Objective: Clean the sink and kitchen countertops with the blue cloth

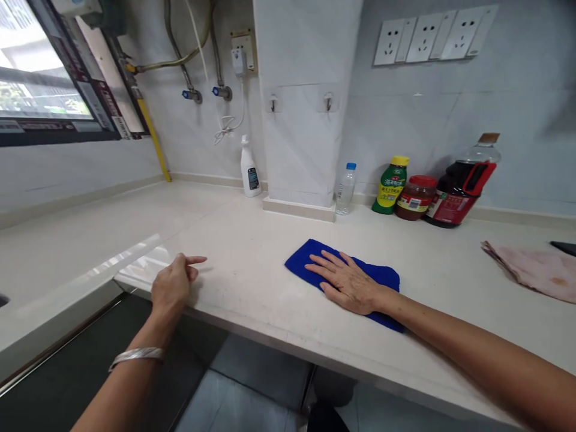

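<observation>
My right hand point(348, 282) lies flat on a blue cloth point(382, 276), fingers spread and pressing it to the white countertop point(252, 258). The cloth is spread out, and part of it is hidden under my palm and forearm. Near the counter's front edge, to the left, my left hand point(173, 281) rests with its index finger pointing right and the thumb apart. Its other fingers are curled and partly hidden. Nothing shows in that hand, and a silver bracelet point(136, 355) circles its wrist.
Along the wall stand a white spray bottle point(249, 169), a clear bottle point(346, 191), a green sauce bottle point(390, 187), a red-lidded jar point(415, 199) and a large dark sauce bottle point(461, 186). A pinkish folded cloth point(537, 270) lies at right. A wall pillar point(306, 144) juts out.
</observation>
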A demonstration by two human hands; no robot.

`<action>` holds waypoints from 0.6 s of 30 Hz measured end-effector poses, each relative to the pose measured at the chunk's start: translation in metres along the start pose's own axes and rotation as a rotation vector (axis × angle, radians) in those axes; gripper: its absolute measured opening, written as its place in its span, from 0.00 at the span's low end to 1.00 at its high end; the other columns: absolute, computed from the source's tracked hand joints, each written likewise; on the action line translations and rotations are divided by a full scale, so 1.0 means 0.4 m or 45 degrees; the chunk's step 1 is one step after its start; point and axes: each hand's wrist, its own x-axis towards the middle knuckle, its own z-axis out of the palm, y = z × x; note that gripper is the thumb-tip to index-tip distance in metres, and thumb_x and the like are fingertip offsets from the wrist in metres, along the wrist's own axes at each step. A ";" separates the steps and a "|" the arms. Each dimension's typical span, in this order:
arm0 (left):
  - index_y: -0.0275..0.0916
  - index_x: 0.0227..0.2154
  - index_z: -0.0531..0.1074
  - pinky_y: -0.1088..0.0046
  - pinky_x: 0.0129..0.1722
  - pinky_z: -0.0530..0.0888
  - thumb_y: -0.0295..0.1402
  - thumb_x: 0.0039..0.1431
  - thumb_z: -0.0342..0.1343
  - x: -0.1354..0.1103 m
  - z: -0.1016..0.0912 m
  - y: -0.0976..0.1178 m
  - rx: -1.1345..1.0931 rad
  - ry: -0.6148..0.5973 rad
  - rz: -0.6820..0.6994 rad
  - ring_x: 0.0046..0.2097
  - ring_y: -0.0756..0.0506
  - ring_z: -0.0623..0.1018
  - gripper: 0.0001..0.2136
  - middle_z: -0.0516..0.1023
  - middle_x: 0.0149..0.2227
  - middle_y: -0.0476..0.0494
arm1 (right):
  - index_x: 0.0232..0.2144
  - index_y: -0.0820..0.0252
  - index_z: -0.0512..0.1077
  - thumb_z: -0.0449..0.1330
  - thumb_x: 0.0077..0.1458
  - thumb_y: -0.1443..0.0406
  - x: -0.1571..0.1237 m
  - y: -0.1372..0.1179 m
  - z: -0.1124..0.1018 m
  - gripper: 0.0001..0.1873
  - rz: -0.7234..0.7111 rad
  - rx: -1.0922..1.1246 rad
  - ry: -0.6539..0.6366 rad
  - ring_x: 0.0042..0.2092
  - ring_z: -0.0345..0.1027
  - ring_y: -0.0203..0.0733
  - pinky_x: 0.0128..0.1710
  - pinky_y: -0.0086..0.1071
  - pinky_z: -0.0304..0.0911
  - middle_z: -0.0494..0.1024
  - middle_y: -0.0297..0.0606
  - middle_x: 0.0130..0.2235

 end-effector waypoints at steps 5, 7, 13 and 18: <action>0.46 0.40 0.81 0.60 0.41 0.65 0.43 0.65 0.34 -0.004 0.010 0.028 0.133 0.003 -0.170 0.36 0.38 0.74 0.27 0.78 0.30 0.43 | 0.73 0.47 0.48 0.37 0.69 0.51 0.128 0.003 0.008 0.33 0.212 -0.109 -0.015 0.75 0.31 0.55 0.70 0.62 0.32 0.42 0.33 0.75; 0.47 0.40 0.82 0.56 0.47 0.66 0.45 0.65 0.32 -0.009 0.016 0.026 0.161 -0.002 -0.156 0.42 0.35 0.74 0.28 0.80 0.36 0.40 | 0.73 0.49 0.46 0.37 0.69 0.51 0.186 -0.001 0.008 0.34 0.273 -0.145 -0.025 0.75 0.31 0.55 0.70 0.63 0.32 0.41 0.34 0.75; 0.51 0.41 0.82 0.49 0.53 0.66 0.51 0.65 0.29 -0.004 0.031 0.009 0.250 -0.038 -0.177 0.49 0.29 0.74 0.31 0.80 0.43 0.36 | 0.73 0.53 0.45 0.36 0.68 0.52 0.371 -0.034 0.010 0.35 0.411 -0.181 -0.030 0.74 0.32 0.58 0.69 0.64 0.34 0.40 0.36 0.75; 0.52 0.40 0.81 0.51 0.53 0.67 0.50 0.65 0.30 -0.006 0.030 0.017 0.317 -0.054 -0.199 0.52 0.28 0.75 0.31 0.80 0.46 0.35 | 0.73 0.55 0.44 0.36 0.68 0.53 0.508 -0.095 0.030 0.35 0.453 -0.160 -0.030 0.74 0.31 0.62 0.68 0.68 0.34 0.39 0.37 0.75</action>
